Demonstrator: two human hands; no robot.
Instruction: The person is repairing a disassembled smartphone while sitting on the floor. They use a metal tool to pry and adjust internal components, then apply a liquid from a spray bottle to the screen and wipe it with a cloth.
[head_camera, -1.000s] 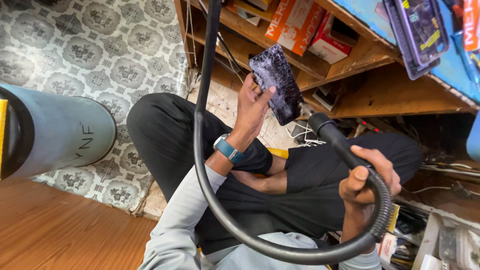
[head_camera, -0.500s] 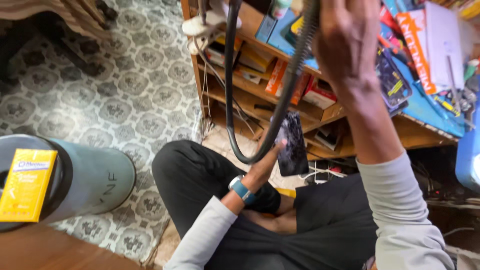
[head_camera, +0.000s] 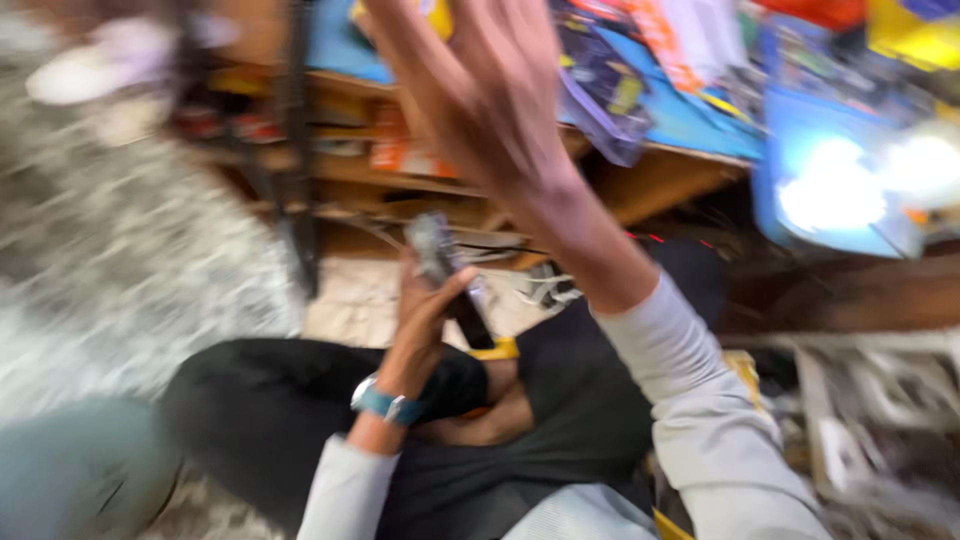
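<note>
Two hands show in a blurred view: the left hand (head_camera: 420, 310) grips a dark phone (head_camera: 445, 265) above the lap, just before the wooden shelf (head_camera: 640, 180) edge; the right hand (head_camera: 480, 90) hangs raised, fingers spread, holding nothing.

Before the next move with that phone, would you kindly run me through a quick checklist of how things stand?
1. Left hand grips the phone: ok.
2. Phone kept off the floor, above the lap: ok.
3. Right hand free: ok, raised with fingers spread, nothing visibly held.
4. Black lamp hose clear of the hands: ok.
5. Phone screen condition: cannot tell, blurred.
6. Shelf contents stable: cannot tell.
</note>
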